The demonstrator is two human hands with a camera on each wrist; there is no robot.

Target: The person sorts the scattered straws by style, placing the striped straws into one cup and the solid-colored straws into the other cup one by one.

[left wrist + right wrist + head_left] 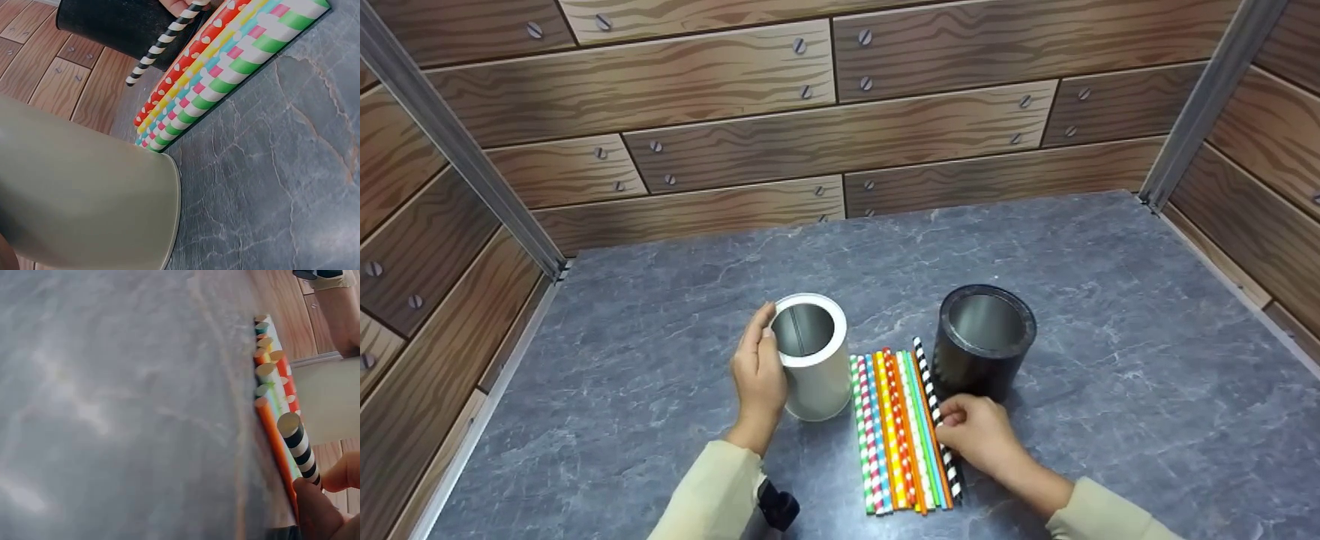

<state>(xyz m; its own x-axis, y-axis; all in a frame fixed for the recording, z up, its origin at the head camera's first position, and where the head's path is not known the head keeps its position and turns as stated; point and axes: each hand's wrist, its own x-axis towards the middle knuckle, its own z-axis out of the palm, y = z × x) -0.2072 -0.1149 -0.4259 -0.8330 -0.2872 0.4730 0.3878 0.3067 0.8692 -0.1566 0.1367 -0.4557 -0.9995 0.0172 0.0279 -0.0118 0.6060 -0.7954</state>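
Observation:
My right hand (979,435) pinches a black-and-white striped paper straw (301,449) between thumb and fingertips. In the right wrist view the straw's near end stands above the other straws. It lies at the right side of a row of colourful paper straws (896,431), some striped, some dotted, some plain. My left hand (757,375) rests against the left side of a white can (819,390), its fingers fairly straight and reaching up to the rim. The can stands upright with its open top showing a bare inside. Just beyond the right hand, a black can (979,367) stands upright, also open-topped.
The cans and straws are on a grey marbled tabletop (607,375). Wood-patterned panels (735,157) wall the table at the back and both sides, with metal posts (1207,105) in the corners. A black strap device (777,506) sits on the left wrist.

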